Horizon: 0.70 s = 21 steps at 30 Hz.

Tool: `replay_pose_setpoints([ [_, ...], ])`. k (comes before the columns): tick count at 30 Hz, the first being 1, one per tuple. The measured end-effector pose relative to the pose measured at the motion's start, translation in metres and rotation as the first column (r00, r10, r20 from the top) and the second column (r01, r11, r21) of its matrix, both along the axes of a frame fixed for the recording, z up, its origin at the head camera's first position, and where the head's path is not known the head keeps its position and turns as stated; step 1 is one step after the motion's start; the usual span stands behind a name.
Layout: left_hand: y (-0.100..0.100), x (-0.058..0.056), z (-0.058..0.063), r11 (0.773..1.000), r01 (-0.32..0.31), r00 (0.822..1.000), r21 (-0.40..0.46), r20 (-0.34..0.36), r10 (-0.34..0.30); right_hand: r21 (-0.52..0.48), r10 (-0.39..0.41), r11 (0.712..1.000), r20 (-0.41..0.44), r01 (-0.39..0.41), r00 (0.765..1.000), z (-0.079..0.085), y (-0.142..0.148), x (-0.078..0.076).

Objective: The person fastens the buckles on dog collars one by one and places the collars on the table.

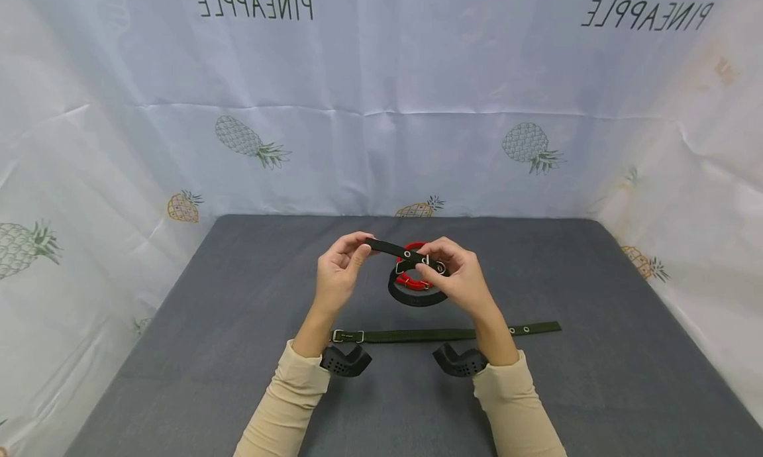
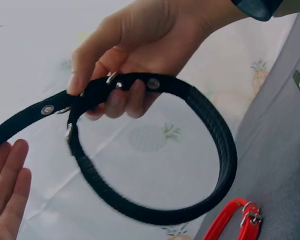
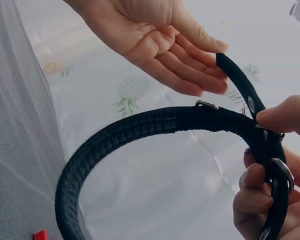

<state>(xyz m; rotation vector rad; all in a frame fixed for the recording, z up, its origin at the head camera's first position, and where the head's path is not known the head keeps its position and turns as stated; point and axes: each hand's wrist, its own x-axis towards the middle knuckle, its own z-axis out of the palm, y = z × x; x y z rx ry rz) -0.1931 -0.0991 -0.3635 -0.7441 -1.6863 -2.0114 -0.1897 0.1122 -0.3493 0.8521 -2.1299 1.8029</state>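
A black dog collar [image 1: 417,299], bent into a loop, is held up over the table by both hands. My left hand [image 1: 336,278] pinches the tip of its free strap end between thumb and fingers. Around the collar's metal buckle and ring, my right hand [image 1: 461,278] grips the band with its thumb on top. Metal eyelets show along the strap, and a padded inner lining [image 3: 115,127] shows in the right wrist view. In the head view a red collar [image 1: 411,283], buckled into a loop, lies partly hidden behind the black one.
A green collar [image 1: 417,336] lies stretched out flat across the grey table [image 1: 250,298], passing behind the right forearm. A white curtain [image 1: 381,159] printed with pineapples hangs behind the table and along its sides.
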Motion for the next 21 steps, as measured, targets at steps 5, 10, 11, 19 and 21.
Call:
replay_pose_setpoints([
  [5, 0.0039, 0.0009, -0.0003, 1.000, 0.014, 1.000, -0.018, 0.025, -0.013, -0.021, 0.019, 1.000, -0.011, -0.020, 1.000, -0.0003, 0.0006, 0.0004],
  [10, 0.0051, 0.0023, -0.0005, 0.998, 0.009, 0.999, -0.067, 0.054, -0.005, -0.016, 0.031, 0.999, -0.016, -0.031, 0.999, -0.0005, 0.0010, 0.0008],
  [11, 0.0051, 0.0025, -0.0005, 0.997, 0.011, 0.998, -0.073, 0.058, -0.007, -0.014, 0.033, 0.999, -0.016, -0.033, 0.999, -0.0003, 0.0008, 0.0009],
  [19, 0.0073, 0.0033, -0.0044, 0.985, 0.104, 0.988, -0.137, 0.124, -0.087, -0.062, 0.057, 0.996, -0.053, -0.060, 0.997, -0.0011, -0.0023, 0.0004],
  [21, 0.0089, 0.0040, -0.0056, 0.977, 0.128, 0.984, -0.171, 0.142, -0.104, -0.076, 0.077, 0.994, -0.065, -0.081, 0.995, -0.0014, -0.0038, 0.0004],
])
